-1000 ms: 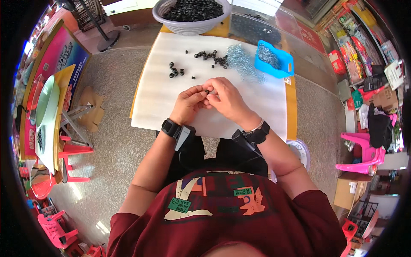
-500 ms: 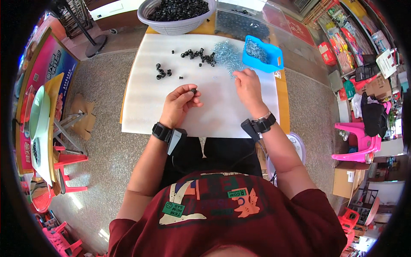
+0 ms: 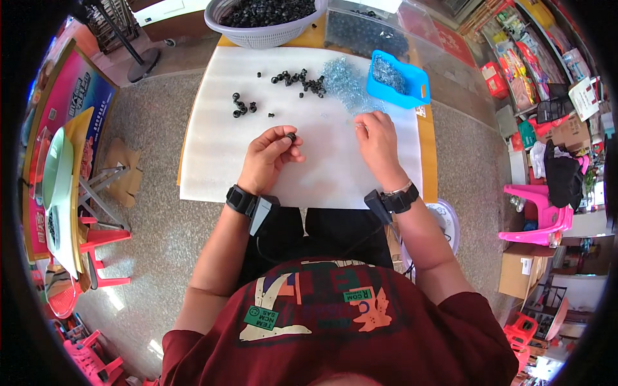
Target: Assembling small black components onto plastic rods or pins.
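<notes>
My left hand (image 3: 267, 157) is closed, pinching a small round black plastic part (image 3: 291, 137) between thumb and fingers above the white sheet. To the right, my right hand (image 3: 378, 147) has its fingers curled and thumb drawn in, at the near edge of a heap of tiny clear bluish pieces (image 3: 347, 82). Anything between its fingertips is too small to make out. Loose black parts (image 3: 296, 78) lie left of the heap, and a smaller group of black parts (image 3: 239, 105) sits farther left. A blue plastic basket (image 3: 417, 87) with more clear pieces stands beyond my right hand.
The white sheet (image 3: 219, 154) covers most of the wooden table. At its far side stand a grey colander-like basket (image 3: 257, 37) full of black parts and a transparent box (image 3: 367, 38) with dark pieces. A pink stool (image 3: 537, 209) is on the right, a red stool (image 3: 106, 239) on the left.
My right hand has drawn back slightly toward me and to the right from the heap, some of whose clear pieces now spread nearer to it. My left hand stays almost still with the black part.
</notes>
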Demonstrator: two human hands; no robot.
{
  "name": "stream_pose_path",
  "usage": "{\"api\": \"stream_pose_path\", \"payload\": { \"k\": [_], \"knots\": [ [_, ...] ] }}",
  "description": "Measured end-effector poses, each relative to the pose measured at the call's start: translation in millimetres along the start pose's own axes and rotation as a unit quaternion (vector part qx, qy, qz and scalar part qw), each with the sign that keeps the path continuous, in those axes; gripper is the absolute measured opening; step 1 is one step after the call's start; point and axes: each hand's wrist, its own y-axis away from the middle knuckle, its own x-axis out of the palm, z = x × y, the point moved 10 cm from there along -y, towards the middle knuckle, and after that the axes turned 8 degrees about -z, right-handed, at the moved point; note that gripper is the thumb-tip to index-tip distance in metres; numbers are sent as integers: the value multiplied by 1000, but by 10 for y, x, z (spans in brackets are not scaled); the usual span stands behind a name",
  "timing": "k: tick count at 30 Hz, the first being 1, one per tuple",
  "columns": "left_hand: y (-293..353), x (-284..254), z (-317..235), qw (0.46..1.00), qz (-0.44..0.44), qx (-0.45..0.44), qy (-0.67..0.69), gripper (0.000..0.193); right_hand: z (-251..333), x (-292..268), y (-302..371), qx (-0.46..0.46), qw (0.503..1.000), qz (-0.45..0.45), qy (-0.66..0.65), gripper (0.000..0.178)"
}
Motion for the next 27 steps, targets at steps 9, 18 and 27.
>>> {"api": "stream_pose_path", "payload": {
  "k": [9,18,27],
  "knots": [
    [11,-24,-25,1000,-4,-11,4,23,158,306,-95,-48,996,67,47,9],
    [-13,-55,6,998,14,-9,63,22,5,408,-46,128,974,96,-159,12],
    [-25,-55,10,998,16,-16,59,23,943,447,-148,128,920,108,-354,6]
  ]
}}
